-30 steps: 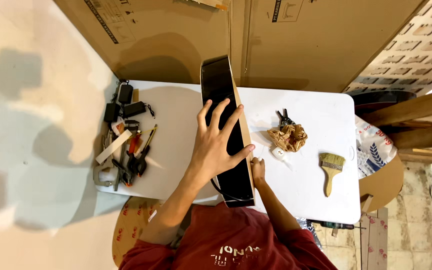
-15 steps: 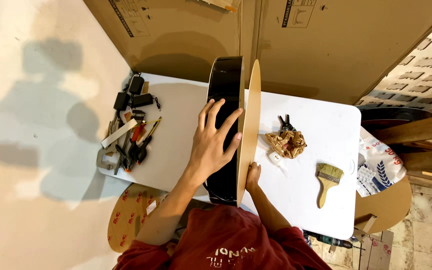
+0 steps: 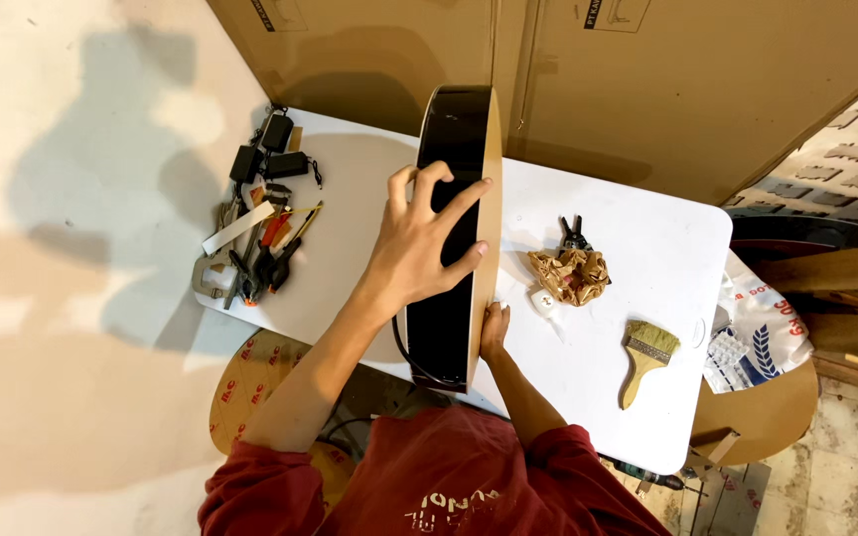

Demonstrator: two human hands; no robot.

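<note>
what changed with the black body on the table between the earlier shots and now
The black guitar body has been tipped up from leaning over to standing on edge, so its pale wooden face now shows along the right side. The left hand stayed spread on the black side; the right hand stayed at the lower edge. The brush, crumpled paper and the pile of tools did not move on the white table.
</note>
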